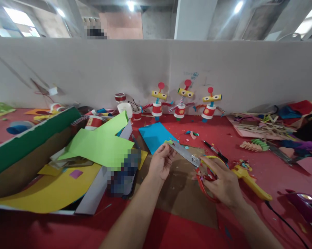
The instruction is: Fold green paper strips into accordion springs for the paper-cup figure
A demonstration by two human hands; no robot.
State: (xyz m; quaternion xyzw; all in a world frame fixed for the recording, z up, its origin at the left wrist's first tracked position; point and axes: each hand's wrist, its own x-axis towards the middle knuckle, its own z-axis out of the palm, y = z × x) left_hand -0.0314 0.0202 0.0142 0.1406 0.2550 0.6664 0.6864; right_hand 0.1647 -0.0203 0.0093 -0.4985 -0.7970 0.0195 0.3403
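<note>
My right hand (220, 181) grips the red and yellow handles of a pair of scissors (185, 155). The blades point up and left toward my left hand (162, 160). Between my left fingertips is a small piece of green paper (168, 142), pinched right where the blade tips lie. Whether the blades touch the paper is hard to make out. Both hands are above a brown cardboard sheet (181, 204), with a blue paper sheet (156, 135) just beyond them.
Three paper-cup robot figures (180, 111) stand along the white partition (106, 69). On the left, a box (34, 141) holds green and yellow paper. A yellow glue gun (254, 183), a black pen (215, 150) and a purple stapler-like object (303, 204) lie to the right.
</note>
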